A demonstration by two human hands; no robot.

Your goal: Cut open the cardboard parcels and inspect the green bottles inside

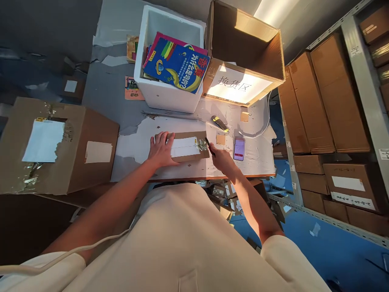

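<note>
A small cardboard box (185,157) with a white label and clear tape at its right end lies flat near the table's front edge. My left hand (161,151) grips its left end from above, fingers spread across the width. In my closed right hand (223,160) is a slim black tool (209,145), its tip at the taped right end; its exact kind is too small to tell. Beyond the box lies a black and yellow utility knife (220,123). A phone (239,149) with a lit screen rests right of my right hand.
Behind stand a white foam box (170,97) holding books (179,63) and an open carton (209,77) with a handwritten sign. A large taped carton (75,150) stands at left. Shelves (354,52) with cartons line the right. A cable (264,132) curves over the table.
</note>
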